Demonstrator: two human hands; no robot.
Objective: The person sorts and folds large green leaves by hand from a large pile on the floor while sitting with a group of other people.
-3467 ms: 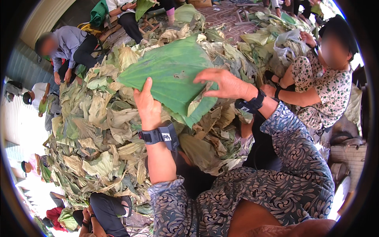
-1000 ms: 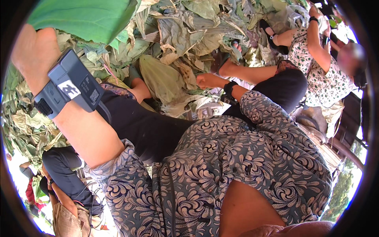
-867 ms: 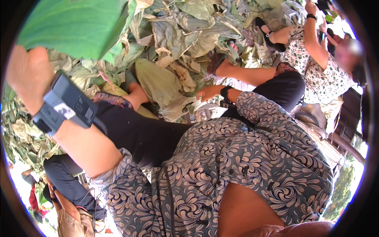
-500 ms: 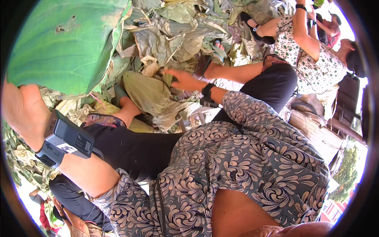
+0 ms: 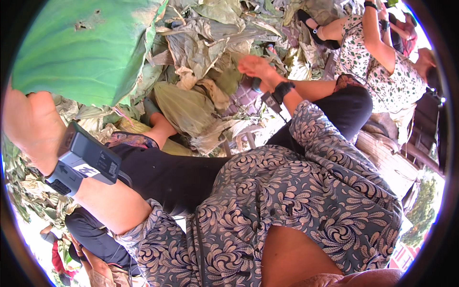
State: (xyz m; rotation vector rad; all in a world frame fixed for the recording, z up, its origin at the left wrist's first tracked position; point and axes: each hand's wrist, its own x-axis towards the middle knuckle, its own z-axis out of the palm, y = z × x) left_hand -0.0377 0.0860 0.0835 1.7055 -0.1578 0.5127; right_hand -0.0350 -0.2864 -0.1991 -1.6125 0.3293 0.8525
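A large green lotus leaf (image 5: 86, 52) with a small brown-edged hole fills the upper left. My left hand (image 5: 31, 129) is at its lower edge and grips it; the fingertips are hidden behind the leaf. My right hand (image 5: 258, 68) is raised above my right knee, its fingers apart and seemingly holding nothing. Just left of it, a blurred olive-green leaf piece (image 5: 228, 80) appears separate from the fingers. Beneath lies a wilted yellow-green leaf (image 5: 184, 106) beside my foot.
Dry, crumpled leaves (image 5: 196, 45) cover the ground in a thick heap. At the upper right sits another person in a leaf-print outfit (image 5: 356, 57), arms raised. A second person in dark trousers (image 5: 98, 234) is at the lower left. A dark box (image 5: 93, 153) is strapped to my left wrist.
My right hand has moved right and up, away from the wilted leaves, and the small leaf piece has come away from it. The left hand and the lotus leaf have shifted slightly upward.
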